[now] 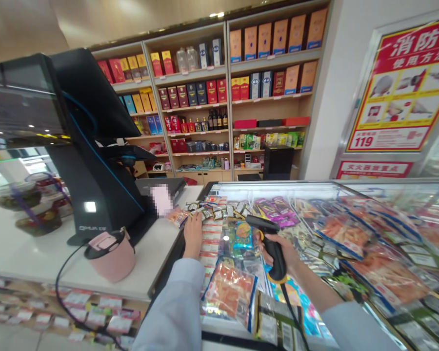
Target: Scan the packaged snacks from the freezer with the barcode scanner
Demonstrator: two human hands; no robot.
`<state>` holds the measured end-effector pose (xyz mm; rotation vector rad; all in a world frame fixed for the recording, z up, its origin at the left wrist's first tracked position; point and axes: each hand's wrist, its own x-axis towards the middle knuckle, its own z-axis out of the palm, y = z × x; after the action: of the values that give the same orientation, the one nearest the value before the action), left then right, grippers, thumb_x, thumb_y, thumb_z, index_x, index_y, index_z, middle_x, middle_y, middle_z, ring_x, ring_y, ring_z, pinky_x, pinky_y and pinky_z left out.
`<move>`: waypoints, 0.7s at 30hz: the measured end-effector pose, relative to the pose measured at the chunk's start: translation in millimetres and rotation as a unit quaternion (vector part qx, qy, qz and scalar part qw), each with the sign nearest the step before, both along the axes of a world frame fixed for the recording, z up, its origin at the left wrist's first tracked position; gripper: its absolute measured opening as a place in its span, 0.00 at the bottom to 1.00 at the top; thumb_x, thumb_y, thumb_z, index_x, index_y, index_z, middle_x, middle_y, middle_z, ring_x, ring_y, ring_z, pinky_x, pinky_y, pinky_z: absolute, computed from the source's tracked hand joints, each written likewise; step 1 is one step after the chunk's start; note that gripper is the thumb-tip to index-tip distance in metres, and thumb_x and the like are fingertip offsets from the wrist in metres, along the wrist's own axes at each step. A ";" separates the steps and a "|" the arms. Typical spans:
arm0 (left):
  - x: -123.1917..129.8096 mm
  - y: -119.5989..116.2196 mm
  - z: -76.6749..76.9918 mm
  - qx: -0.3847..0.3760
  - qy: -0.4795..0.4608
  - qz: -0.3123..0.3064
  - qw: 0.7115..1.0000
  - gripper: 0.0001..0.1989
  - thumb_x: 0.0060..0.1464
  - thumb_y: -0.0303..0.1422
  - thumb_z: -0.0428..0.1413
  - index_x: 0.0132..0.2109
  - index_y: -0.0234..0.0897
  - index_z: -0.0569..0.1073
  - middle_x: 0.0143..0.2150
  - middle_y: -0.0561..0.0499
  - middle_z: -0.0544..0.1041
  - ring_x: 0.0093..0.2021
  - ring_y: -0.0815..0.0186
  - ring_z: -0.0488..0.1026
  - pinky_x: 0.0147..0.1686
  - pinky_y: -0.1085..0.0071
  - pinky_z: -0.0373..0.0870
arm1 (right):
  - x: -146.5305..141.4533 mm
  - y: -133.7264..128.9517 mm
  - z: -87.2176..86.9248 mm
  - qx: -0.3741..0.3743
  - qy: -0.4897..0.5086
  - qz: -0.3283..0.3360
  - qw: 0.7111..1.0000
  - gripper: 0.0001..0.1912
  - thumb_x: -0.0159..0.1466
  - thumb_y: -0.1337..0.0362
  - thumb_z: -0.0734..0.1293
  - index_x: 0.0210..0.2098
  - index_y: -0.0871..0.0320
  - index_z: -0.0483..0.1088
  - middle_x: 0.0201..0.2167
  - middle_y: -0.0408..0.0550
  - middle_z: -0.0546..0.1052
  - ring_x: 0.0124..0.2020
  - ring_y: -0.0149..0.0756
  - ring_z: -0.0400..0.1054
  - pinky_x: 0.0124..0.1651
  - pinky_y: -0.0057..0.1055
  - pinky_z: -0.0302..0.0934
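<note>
My right hand (283,251) is wrapped round the handle of a black and yellow barcode scanner (276,256), its head pointing left over the freezer. My left hand (193,234) reaches to the freezer's left rim, its fingers closed on a snack packet (178,216) with orange contents; the grip is partly hidden. Other small dark-and-gold packets (227,210) lie just right of these fingers. Below the scanner are a blue packet (243,234) and a clear bag of pinkish-orange food (230,292). Purple packets (276,209) sit farther back.
A black checkout terminal (98,195) stands on the white counter (157,256) at left, beside a pink cup-shaped holder (111,258) and cables. Bagged food (346,234) fills the freezer's right side. Shelves of boxed bottles (214,92) line the back wall.
</note>
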<state>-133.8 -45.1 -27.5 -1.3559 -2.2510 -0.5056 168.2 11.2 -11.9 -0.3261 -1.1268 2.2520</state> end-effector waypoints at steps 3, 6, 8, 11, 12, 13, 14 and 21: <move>4.6 -3.8 7.8 -0.026 -0.002 -0.049 0.998 0.20 0.62 0.27 0.41 0.49 0.36 0.77 0.46 0.40 0.78 0.51 0.53 0.68 0.52 0.57 0.66 | -2.1 -1.6 -0.4 0.014 -0.002 0.009 1.000 0.12 0.55 0.57 0.69 0.33 0.60 0.69 0.23 0.43 0.73 0.10 0.24 0.58 0.13 0.24 0.55; 21.5 -6.7 14.2 -0.046 0.011 -0.146 0.988 0.19 0.64 0.37 0.44 0.38 0.40 0.79 0.38 0.42 0.79 0.48 0.54 0.69 0.54 0.55 0.63 | -1.0 0.7 -2.2 0.012 -0.006 0.011 1.000 0.13 0.54 0.57 0.69 0.33 0.59 0.68 0.23 0.43 0.72 0.10 0.24 0.58 0.13 0.24 0.55; 32.9 -5.4 14.0 -0.025 0.013 -0.157 0.987 0.20 0.63 0.42 0.44 0.43 0.40 0.78 0.44 0.42 0.78 0.51 0.54 0.68 0.56 0.55 0.62 | 1.7 2.9 -2.3 0.006 -0.002 0.004 1.000 0.12 0.54 0.57 0.69 0.32 0.59 0.68 0.23 0.42 0.72 0.11 0.24 0.58 0.13 0.23 0.54; 38.8 0.8 4.0 0.021 0.003 -0.084 0.996 0.28 0.61 0.48 0.46 0.61 0.36 0.67 0.61 0.38 0.68 0.60 0.51 0.63 0.58 0.56 0.60 | 5.8 4.4 -0.9 0.006 0.008 -0.007 1.000 0.11 0.55 0.58 0.68 0.31 0.59 0.67 0.22 0.42 0.71 0.11 0.24 0.58 0.14 0.23 0.54; 37.5 3.2 -1.2 0.023 -0.004 -0.060 0.998 0.32 0.60 0.50 0.47 0.65 0.34 0.62 0.63 0.36 0.65 0.62 0.49 0.61 0.59 0.56 0.60 | 6.6 4.2 -0.5 0.007 0.010 -0.011 1.000 0.11 0.55 0.58 0.68 0.31 0.59 0.68 0.22 0.42 0.71 0.11 0.24 0.58 0.14 0.23 0.55; 35.2 5.4 -6.5 0.016 -0.012 -0.039 0.999 0.35 0.60 0.50 0.48 0.66 0.32 0.59 0.64 0.34 0.64 0.63 0.49 0.61 0.59 0.56 0.60 | 7.1 3.9 -0.2 0.008 0.011 -0.014 1.000 0.11 0.55 0.58 0.68 0.32 0.59 0.68 0.22 0.42 0.71 0.11 0.24 0.58 0.14 0.23 0.55; 32.4 7.2 -11.3 0.005 -0.021 -0.022 1.000 0.37 0.59 0.51 0.48 0.66 0.29 0.57 0.63 0.32 0.64 0.62 0.48 0.62 0.58 0.56 0.60 | 7.0 3.5 -0.2 0.009 0.011 -0.016 1.000 0.11 0.55 0.58 0.68 0.32 0.59 0.68 0.22 0.42 0.72 0.11 0.24 0.58 0.14 0.23 0.55; 32.3 7.9 -7.3 -0.027 -0.061 0.039 0.997 0.42 0.54 0.49 0.55 0.65 0.21 0.55 0.50 0.32 0.72 0.50 0.46 0.70 0.49 0.56 0.66 | 2.5 2.3 -1.9 0.005 -0.005 -0.019 1.000 0.14 0.53 0.56 0.69 0.33 0.60 0.70 0.21 0.43 0.72 0.09 0.24 0.57 0.12 0.23 0.54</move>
<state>-101.5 -37.2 -34.8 -1.2895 -2.4209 -0.5173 170.7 13.5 -13.8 -0.3520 -1.1276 2.2142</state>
